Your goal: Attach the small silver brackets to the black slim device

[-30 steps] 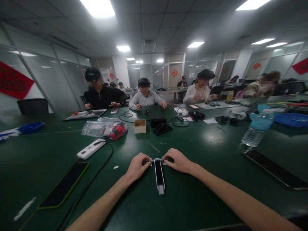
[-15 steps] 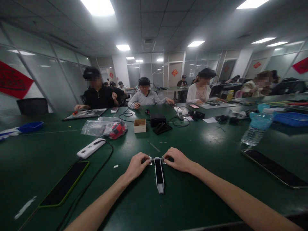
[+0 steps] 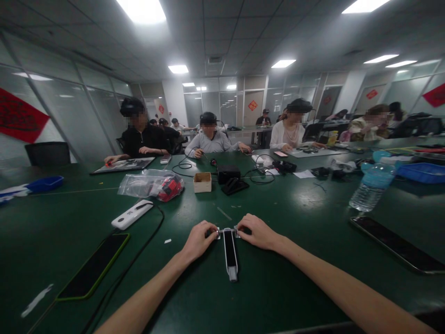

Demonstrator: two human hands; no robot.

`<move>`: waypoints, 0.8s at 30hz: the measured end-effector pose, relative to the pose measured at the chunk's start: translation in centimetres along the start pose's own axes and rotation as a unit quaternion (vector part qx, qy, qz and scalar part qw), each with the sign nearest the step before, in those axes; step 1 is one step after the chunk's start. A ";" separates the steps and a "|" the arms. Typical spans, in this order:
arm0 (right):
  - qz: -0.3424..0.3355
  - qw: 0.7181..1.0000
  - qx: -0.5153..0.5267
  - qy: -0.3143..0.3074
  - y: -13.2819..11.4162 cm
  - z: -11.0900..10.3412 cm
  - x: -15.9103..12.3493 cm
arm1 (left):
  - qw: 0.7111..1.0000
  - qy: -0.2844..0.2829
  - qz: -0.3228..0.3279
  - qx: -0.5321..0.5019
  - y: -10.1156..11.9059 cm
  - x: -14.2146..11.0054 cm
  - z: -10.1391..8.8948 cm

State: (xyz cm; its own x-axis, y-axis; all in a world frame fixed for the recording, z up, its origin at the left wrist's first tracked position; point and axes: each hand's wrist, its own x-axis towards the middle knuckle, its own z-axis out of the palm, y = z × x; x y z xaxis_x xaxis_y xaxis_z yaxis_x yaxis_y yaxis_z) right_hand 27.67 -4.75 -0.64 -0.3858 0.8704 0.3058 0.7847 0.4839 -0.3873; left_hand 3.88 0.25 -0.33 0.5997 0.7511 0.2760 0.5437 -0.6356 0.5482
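On the green table in front of me lies a slim white-framed device with a long black face (image 3: 230, 253) and a grey tip towards me. A thin crosspiece runs along its far end. My left hand (image 3: 200, 237) is closed in a pinch on a small silvery piece (image 3: 218, 233) just left of that end. On the other side, my right hand (image 3: 257, 232) pinches a matching small silvery piece (image 3: 238, 233). Whether these pieces are joined to the device is too small to tell. Both wrists rest near the tabletop.
Left of me lie a green-edged phone (image 3: 93, 266), a white power strip (image 3: 132, 215) and its black cable. Ahead are a plastic bag (image 3: 139, 185), a small box (image 3: 202, 183) and a black stand (image 3: 234, 185). A water bottle (image 3: 370, 192) and another phone (image 3: 396, 243) stand right. Co-workers sit opposite.
My hands and the device hold almost the same place. Across the table, the co-worker in black has reached to the board on the left, and others have shifted their hands.
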 end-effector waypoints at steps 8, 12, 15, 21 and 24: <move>0.001 1.000 0.004 0.003 0.1 0.2 0.0 | 1.000 -0.001 0.006 0.009 -0.3 0.1 0.1; -0.008 1.000 -0.001 0.008 0.3 0.3 0.0 | 1.000 0.000 0.022 0.017 -0.6 0.1 0.3; -0.013 1.000 -0.009 0.015 0.4 0.4 0.0 | 0.998 -0.003 0.046 0.031 -0.8 0.1 0.5; -0.008 1.000 0.002 0.008 0.3 0.2 0.0 | 0.997 0.012 0.053 0.047 -1.0 0.1 0.8; -0.003 1.000 0.003 0.004 0.1 0.0 0.0 | 0.998 0.023 0.044 0.042 -1.0 0.1 0.8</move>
State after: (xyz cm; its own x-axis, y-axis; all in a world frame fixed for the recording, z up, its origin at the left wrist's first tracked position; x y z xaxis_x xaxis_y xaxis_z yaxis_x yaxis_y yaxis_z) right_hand 27.77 -4.71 -0.73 -0.3864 0.8670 0.3147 0.7797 0.4894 -0.3907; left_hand 3.84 0.84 -1.48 0.6212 0.6973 0.3577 0.5381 -0.7113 0.4522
